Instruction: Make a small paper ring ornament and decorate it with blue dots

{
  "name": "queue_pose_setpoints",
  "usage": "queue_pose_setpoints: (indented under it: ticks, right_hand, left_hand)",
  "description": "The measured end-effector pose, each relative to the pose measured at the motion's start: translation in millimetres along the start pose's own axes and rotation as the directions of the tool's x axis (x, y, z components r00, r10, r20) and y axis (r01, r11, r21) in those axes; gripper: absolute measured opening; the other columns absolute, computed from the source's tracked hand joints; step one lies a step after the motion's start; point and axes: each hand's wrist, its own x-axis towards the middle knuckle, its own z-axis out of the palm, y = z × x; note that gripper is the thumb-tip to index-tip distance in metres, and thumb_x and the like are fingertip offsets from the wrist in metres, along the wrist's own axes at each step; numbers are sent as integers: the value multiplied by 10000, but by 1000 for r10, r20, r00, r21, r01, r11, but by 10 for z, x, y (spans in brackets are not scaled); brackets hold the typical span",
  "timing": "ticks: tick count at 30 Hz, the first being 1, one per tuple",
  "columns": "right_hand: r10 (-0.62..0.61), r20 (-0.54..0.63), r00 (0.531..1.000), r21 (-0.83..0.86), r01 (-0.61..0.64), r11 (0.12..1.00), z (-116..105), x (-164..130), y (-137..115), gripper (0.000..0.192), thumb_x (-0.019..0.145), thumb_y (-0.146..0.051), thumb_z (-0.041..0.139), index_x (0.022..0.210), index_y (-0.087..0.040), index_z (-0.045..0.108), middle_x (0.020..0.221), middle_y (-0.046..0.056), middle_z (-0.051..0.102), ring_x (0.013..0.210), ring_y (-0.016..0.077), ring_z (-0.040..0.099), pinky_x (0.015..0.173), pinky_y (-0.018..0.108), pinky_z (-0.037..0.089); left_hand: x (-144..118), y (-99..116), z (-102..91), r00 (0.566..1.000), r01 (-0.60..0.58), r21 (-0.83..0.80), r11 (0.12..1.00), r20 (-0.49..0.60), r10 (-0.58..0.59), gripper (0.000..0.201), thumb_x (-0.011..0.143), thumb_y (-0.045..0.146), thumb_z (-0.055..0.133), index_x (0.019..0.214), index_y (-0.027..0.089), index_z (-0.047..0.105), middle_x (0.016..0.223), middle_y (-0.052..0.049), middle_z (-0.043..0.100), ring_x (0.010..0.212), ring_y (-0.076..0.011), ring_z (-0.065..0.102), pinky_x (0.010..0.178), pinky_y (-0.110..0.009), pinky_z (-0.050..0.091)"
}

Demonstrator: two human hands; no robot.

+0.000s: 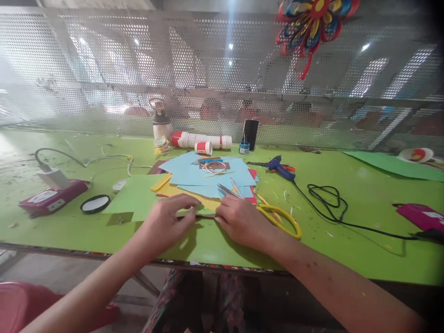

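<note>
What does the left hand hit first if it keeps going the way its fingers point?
The left hand points right, along the thin brown strip both hands pinch. Straight on, it would probably meet the right hand first, whose fingertips sit at the strip's other end. Depth is unclear, but the gap looks small.

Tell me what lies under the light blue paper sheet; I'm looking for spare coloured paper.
Under the light blue paper sheet yellow paper and a red sheet edge stick out. How far they reach, and anything else beneath, is covered.
</note>
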Motion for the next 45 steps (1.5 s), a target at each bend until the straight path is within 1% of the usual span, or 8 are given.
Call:
queue_pose_setpoints:
  ticks: [3,7,10,12,17,28,38,45]
  right_hand:
    - [10,5,1000,58,-10,998,-25,6,52,212,928,-163,576,731,-142,650,756,70,650,761,203,595,680,314,471]
    - [9,-9,1000,133,-7,991,-46,-15,95,171,946,-82,509,955,-126,673,868,86,706,826,194,647,733,303,510]
    - [-13,-23,1000,161,17,987,-39,-49,31,371,951,-79,494,1319,-119,514,1110,125,700,995,204,648,819,313,522]
    - [-39,-12,999,156,40,987,-17,-65,-38,443,952,-85,487,1392,-108,438,1093,139,694,987,225,637,805,341,526]
    - [-135,73,988,155,122,980,-18,-58,-135,160,952,-121,509,1023,-131,651,857,106,671,884,252,601,768,383,514]
    - [43,210,977,235,-93,967,-275,-38,-18,204,821,-264,755,977,-152,686,1004,92,646,922,238,638,763,362,529]
    - [6,248,969,289,-80,954,-295,-24,-127,79,872,-248,693,931,-197,683,953,43,596,921,201,589,779,324,504]
    - [29,156,987,191,-59,980,-120,-21,-46,175,957,-152,506,877,-143,662,930,101,606,892,249,528,754,405,455]
  left_hand:
    - [-43,-49,-103,926,349,-339,873,-18,-378,245,800,375,599,856,171,723,861,-71,786,803,-232,725,756,-344,570]
    - [-51,-144,-147,844,482,-540,690,75,-531,283,740,429,680,813,157,714,810,-81,788,747,-223,719,774,-360,564]
    - [-23,-224,-123,844,492,-569,659,127,-521,296,711,434,707,747,140,707,790,-114,786,723,-236,725,746,-377,570]
    - [8,-255,-109,847,491,-596,636,154,-509,301,713,436,702,745,137,697,799,-127,786,770,-251,739,738,-377,579]
    - [141,-239,-123,865,470,-602,646,171,-471,236,686,377,712,701,144,683,727,-99,772,719,-226,732,692,-338,580]
    - [584,-239,-3,903,429,-509,746,228,-364,95,723,175,606,669,141,675,713,-77,764,716,-183,726,658,-274,578]
    - [958,-258,166,927,330,-377,866,304,-221,129,680,115,578,635,159,690,676,-44,755,649,-174,700,639,-278,564]
    - [873,-388,150,943,248,-327,912,295,-151,176,760,213,550,704,169,712,721,-33,771,694,-181,717,661,-273,558]
